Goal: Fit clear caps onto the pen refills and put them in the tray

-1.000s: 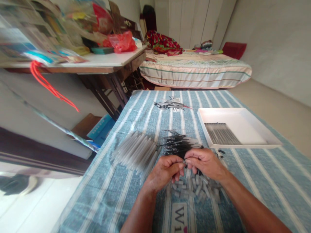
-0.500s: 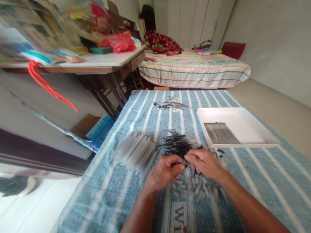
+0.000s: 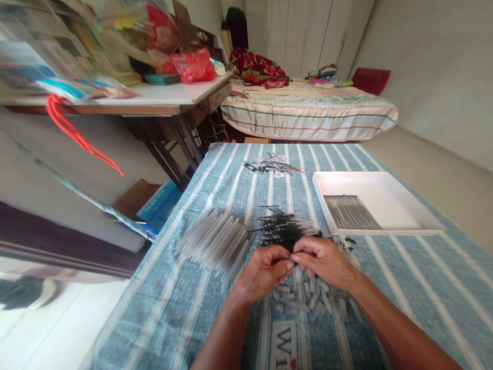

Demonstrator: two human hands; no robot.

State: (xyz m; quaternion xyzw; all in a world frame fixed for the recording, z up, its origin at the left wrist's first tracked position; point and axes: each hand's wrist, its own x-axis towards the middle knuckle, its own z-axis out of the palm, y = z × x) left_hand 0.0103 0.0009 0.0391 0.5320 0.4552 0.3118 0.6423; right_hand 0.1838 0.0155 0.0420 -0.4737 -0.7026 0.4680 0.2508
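My left hand (image 3: pixel 265 270) and my right hand (image 3: pixel 325 261) meet over the table, thumbs and fingers pinched close together. What they pinch is too small and covered to make out. Just beyond them lies a heap of thin black and clear sticks (image 3: pixel 283 226), like pen refills. To the left rests a pile of translucent grey tubes (image 3: pixel 219 237), like pen barrels. Short translucent pieces (image 3: pixel 319 300), like caps, are scattered beneath and in front of my right hand. A few small black bits (image 3: pixel 350 240) lie beyond my right wrist.
A shallow white box (image 3: pixel 396 200) at the right holds a row of filled pens (image 3: pixel 350 211). More thin sticks (image 3: pixel 271 166) lie at the far end of the striped tablecloth (image 3: pixel 162 303). A cluttered side table (image 3: pixel 192 92) stands left, a bed (image 3: pixel 308 113) behind.
The fingertips of my right hand have shifted slightly left and down, closing against those of my left hand. The piles and the box stay as they were.
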